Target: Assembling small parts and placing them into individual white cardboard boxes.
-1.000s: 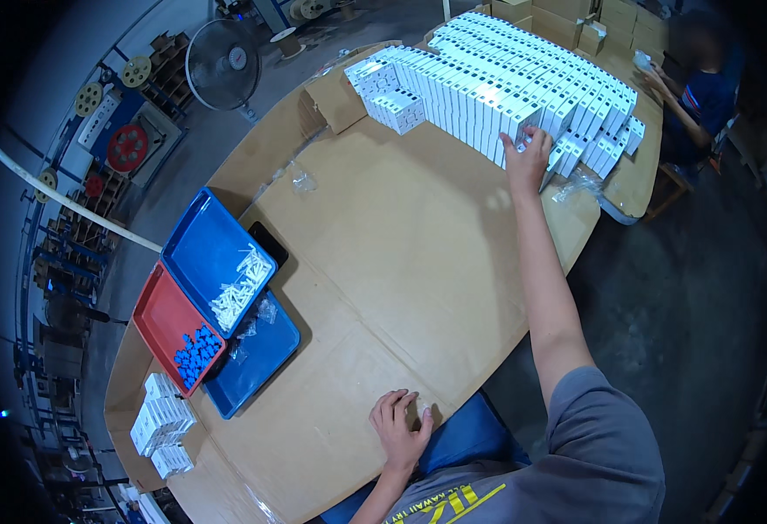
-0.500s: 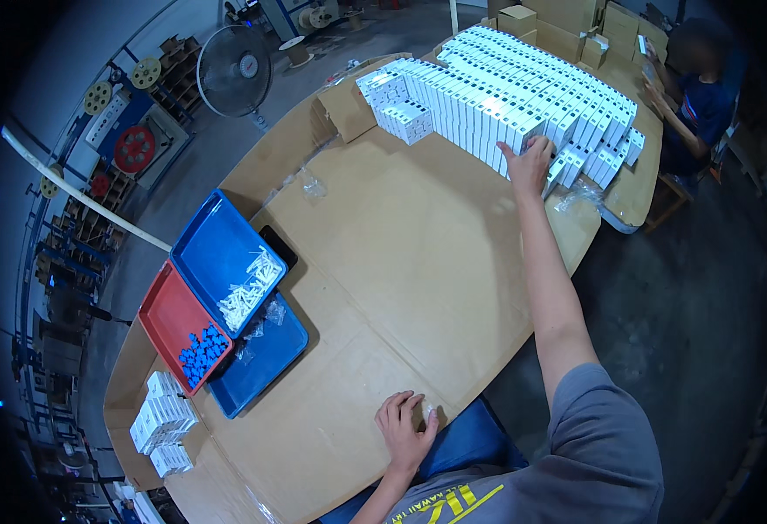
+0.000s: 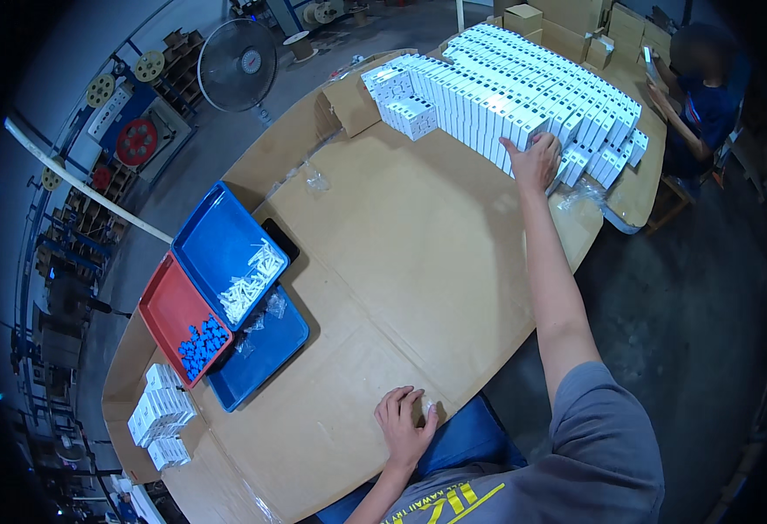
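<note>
At the far right of the table, my right hand (image 3: 536, 163) reaches out with thumb and fingers bent around the near end of a long row of white boxes (image 3: 480, 113). These are flat, narrow cartons with small dark marks, standing tightly side by side in several rows. The fingertips and the end box they grip are partly hidden. My left hand (image 3: 405, 428) rests on the cardboard-covered table (image 3: 357, 288) by its near edge, fingers loosely bent and thumb apart. A small clear scrap (image 3: 428, 407) lies between its thumb and index finger, seemingly not gripped.
On the left, a blue tray (image 3: 213, 231) holds white sticks and a red tray (image 3: 169, 301) holds blue pieces; another blue tray (image 3: 252, 367) sits beneath. Stacked white cartons (image 3: 161, 415) stand at the left edge. A person (image 3: 702, 105) sits far right. A fan (image 3: 238, 65) stands beyond.
The whole view has shifted slightly. My right hand stays at the end of the row, its fingers a little more bent over it. My left hand has hardly moved.
</note>
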{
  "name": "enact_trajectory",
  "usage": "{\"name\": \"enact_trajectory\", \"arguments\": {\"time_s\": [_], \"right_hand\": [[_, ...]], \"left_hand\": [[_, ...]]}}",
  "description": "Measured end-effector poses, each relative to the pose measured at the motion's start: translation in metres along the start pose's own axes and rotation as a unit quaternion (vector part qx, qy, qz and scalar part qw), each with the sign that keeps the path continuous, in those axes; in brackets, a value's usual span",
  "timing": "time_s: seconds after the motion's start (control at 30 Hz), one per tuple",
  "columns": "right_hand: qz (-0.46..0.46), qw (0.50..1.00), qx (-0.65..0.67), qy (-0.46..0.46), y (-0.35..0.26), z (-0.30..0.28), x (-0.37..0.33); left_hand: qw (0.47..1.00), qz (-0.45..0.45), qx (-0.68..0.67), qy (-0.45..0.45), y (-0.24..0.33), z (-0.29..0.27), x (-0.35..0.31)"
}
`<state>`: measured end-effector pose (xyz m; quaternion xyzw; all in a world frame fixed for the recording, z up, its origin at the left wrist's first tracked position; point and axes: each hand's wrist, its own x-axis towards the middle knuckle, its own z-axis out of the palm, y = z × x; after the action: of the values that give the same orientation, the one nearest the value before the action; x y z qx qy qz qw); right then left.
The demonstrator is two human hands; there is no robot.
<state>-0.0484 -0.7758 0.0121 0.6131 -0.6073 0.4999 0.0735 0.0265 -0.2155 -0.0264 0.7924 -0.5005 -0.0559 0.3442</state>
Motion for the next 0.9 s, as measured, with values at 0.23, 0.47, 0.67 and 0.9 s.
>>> {"name": "enact_trajectory", "arguments": {"time_s": [0.23, 0.47, 0.67, 0.9], "right_hand": [[0.007, 0.999, 0.037, 0.009, -0.014, 0.002, 0.003], [0.023, 0.997, 0.071, -0.002, -0.008, 0.014, -0.001], [0.019, 0.998, 0.051, -0.018, -0.003, -0.006, -0.002], [-0.092, 0.986, 0.13, -0.053, 0.013, -0.071, -0.073]], "left_hand": [[1.0, -0.001, 0.009, -0.001, 0.001, 0.002, 0.0], [1.0, -0.002, 0.019, -0.004, -0.005, 0.002, -0.002], [1.0, 0.001, 0.023, -0.008, -0.003, 0.002, 0.0], [1.0, -0.006, 0.018, 0.011, 0.001, 0.004, -0.002]]}}
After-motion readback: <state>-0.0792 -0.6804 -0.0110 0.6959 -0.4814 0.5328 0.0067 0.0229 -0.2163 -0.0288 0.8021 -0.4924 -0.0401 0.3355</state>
